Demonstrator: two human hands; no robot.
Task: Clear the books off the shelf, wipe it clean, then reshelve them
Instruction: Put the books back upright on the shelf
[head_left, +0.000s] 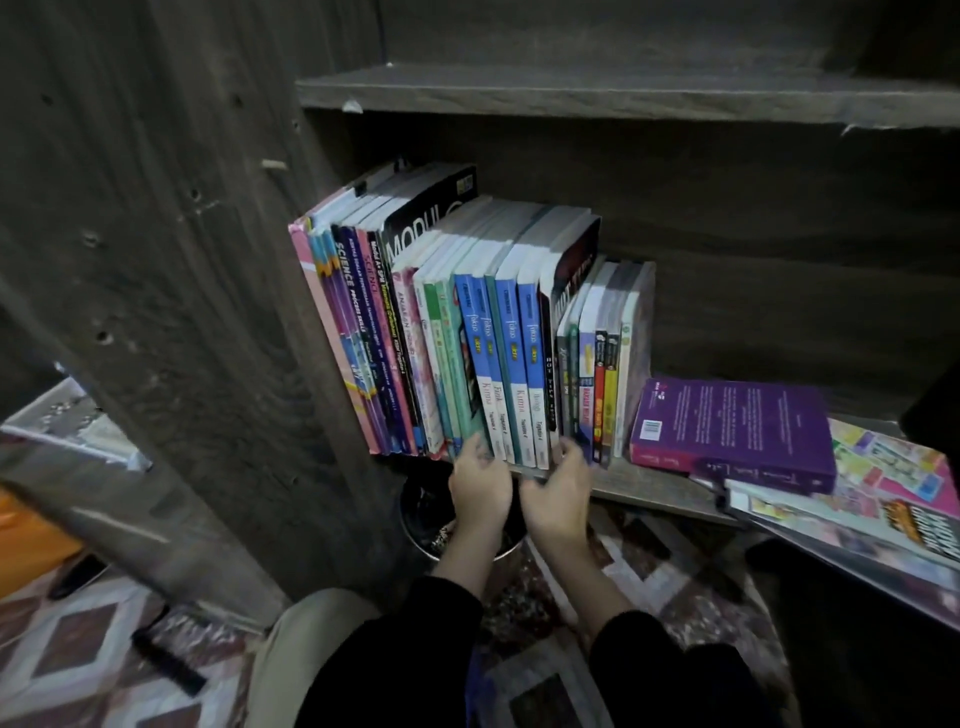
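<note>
While the row of books stands nearly full along the left of the shelf, I read this as the clearing step barely begun, though I can't rule out reshelving. From my seat, the left hand and right hand sit close together at the foot of the blue-spined books mid-row, fingers tucked in on either side and clamping that bundle between them; blur hides the fingertips. The next move calls for drawing the bundle straight out over the front edge with an even squeeze, so no middle volume slips and the leaning neighbours don't topple. A purple book lies flat further right, partly over colourful magazines that overhang the edge. The unit is dark wood grain, dimly lit; below lie a patterned carpet and a dark round bin under the hands
</note>
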